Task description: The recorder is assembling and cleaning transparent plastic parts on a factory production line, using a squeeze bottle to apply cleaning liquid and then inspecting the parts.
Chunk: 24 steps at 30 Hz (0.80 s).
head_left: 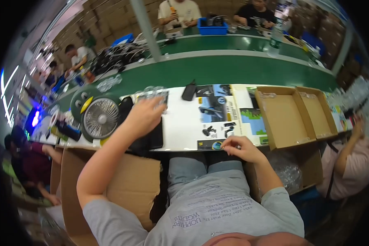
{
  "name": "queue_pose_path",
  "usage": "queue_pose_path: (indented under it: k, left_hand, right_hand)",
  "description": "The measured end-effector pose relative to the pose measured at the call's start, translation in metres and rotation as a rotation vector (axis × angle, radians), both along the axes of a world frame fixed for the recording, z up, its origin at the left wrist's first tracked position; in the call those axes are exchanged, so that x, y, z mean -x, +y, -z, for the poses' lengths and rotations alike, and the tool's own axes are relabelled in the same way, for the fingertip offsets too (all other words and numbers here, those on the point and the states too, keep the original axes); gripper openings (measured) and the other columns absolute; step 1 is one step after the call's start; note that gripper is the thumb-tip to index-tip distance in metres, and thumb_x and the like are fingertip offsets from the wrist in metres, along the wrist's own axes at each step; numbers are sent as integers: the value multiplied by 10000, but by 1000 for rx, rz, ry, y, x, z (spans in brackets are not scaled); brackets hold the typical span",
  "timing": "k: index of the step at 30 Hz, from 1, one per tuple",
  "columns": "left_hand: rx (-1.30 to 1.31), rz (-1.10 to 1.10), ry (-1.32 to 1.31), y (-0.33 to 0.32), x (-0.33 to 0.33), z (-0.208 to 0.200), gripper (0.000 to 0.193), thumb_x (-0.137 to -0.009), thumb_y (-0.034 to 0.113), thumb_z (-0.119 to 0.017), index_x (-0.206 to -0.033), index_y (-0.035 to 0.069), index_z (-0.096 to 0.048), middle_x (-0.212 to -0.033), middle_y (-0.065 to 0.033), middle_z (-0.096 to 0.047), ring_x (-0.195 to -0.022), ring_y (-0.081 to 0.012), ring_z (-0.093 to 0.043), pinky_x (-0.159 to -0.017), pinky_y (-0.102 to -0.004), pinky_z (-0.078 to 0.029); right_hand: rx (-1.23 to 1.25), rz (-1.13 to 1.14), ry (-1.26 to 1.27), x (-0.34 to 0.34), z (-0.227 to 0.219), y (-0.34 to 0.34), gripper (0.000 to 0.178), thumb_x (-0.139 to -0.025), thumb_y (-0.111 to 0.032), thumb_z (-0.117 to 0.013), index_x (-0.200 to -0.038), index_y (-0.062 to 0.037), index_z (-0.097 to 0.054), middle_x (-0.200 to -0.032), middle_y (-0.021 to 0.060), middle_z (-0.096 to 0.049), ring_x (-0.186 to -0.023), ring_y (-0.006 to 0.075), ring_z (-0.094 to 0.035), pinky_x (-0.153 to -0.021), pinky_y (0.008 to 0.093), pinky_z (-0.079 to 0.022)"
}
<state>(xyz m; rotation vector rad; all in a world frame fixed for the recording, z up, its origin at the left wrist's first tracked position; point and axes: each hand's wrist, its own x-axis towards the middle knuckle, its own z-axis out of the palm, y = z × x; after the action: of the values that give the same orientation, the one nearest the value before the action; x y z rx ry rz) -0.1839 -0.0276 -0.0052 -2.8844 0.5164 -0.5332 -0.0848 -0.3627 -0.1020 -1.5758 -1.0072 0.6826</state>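
Observation:
My left hand (145, 116) reaches over the left part of the white bench, fingers stretched forward and slightly apart. Its fingertips are at a pile of clear plastic packaging (152, 91); whether they touch it I cannot tell. Below that hand lies a flat black item (156, 137), partly covered by the forearm. My right hand (245, 149) is at the bench's front edge, fingers curled and tips drawn together; anything between them is too small to make out. Under those fingertips is the lower edge of a printed sheet (212, 110). A small black device (188, 91) lies beyond, between the hands.
A round fan with a duck-like face (101, 118) stands left. Two open cardboard trays (283, 141) sit right. Below the bench are cardboard boxes (133, 186), the right one holding clear plastic bags (286, 171). Across the green conveyor (184, 70) are cables (115, 57), a blue bin (212, 30) and people.

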Motion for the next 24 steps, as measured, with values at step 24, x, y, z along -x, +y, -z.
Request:
queue_pose_path:
  k: [24]
  left_hand:
    - [327, -1046, -47, 56, 353, 3, 283, -742, 39, -529, -1023, 75, -525, -1064, -123, -537, -960, -311, -526, -829, -389, -419]
  right_hand:
    - [-664, -701, -1000, 166, -99, 251, 580, -620, -426, -718, -1105, -152, -559, -1128, 117, -540, -1090, 287, -496, -943, 445, -340]
